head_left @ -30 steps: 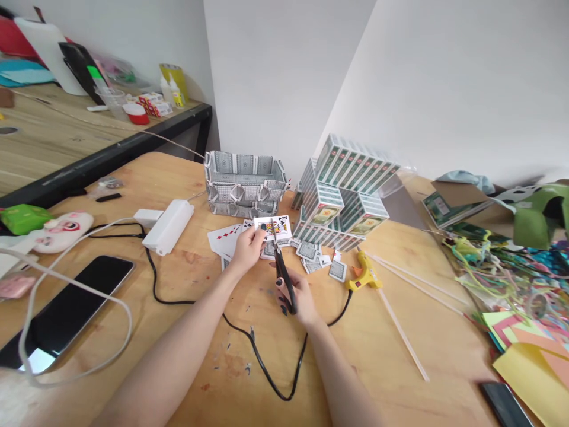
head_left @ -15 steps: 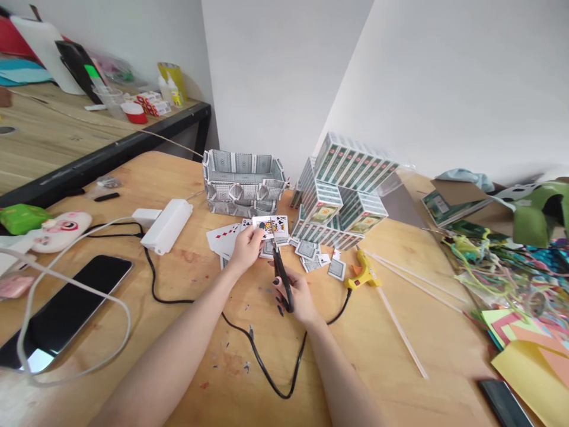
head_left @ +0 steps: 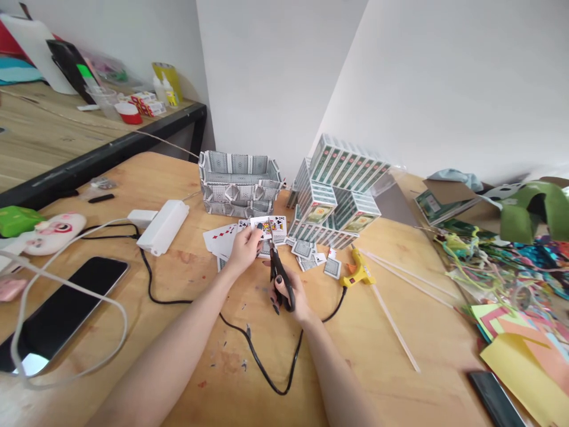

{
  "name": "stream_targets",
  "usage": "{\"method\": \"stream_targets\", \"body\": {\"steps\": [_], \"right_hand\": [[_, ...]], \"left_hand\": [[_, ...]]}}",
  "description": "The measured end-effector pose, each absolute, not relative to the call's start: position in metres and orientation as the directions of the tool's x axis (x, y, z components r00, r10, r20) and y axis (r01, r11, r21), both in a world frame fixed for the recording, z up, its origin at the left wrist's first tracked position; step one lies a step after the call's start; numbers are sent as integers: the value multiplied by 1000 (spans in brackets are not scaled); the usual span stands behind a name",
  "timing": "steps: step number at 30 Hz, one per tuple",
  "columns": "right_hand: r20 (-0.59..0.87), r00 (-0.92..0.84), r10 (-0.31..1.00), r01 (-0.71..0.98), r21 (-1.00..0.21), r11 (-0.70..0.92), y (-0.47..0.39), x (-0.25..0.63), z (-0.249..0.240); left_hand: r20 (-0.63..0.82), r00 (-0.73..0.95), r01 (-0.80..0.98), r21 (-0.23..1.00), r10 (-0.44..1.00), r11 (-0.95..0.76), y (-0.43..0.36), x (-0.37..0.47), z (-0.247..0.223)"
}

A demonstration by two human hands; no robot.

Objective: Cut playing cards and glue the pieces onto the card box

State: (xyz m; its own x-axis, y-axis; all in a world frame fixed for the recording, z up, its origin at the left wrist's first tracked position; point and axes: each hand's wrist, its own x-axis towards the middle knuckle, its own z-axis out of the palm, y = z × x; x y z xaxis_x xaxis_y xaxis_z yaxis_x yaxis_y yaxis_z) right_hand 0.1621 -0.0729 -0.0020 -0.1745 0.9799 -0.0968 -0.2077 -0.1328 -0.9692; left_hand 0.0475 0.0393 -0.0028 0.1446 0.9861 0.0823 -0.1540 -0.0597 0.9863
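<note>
My left hand (head_left: 243,249) pinches a playing card (head_left: 258,223), a face card, by its near edge. In my right hand (head_left: 291,293) is a pair of black-handled scissors (head_left: 274,261), its blades pointing away from me and meeting the card. Under and beside the held card lie more playing cards (head_left: 219,238), some face up, partly hidden by my left hand. To the right are several small cut card pieces (head_left: 304,248). Behind them stands a box-shaped basket made of folded cards (head_left: 240,181).
Stacked card boxes (head_left: 324,196) stand at the back right, with a yellow glue gun (head_left: 358,271) and clear glue sticks (head_left: 395,329) before them. Its black cable (head_left: 267,370) loops toward me. A phone (head_left: 66,308) and white power strip (head_left: 164,228) lie left; coloured paper (head_left: 518,367) lies right.
The scissor blades have closed through the card, and its right part now sits apart and lower, over the other cards. The whole view has shifted slightly.
</note>
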Motion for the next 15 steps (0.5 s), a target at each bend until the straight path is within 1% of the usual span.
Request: {"method": "stream_targets", "body": {"steps": [5, 8, 15], "right_hand": [[-91, -179, 980, -205, -970, -128, -74, 162, 2], [-76, -155, 985, -234, -966, -111, -73, 162, -1], [-91, -102, 991, -285, -951, -116, -70, 163, -11]], "left_hand": [[80, 164, -181, 982, 983, -49, 37, 48, -1], [55, 166, -201, 979, 985, -21, 34, 50, 0], [61, 227, -152, 988, 972, -26, 28, 53, -1]]}}
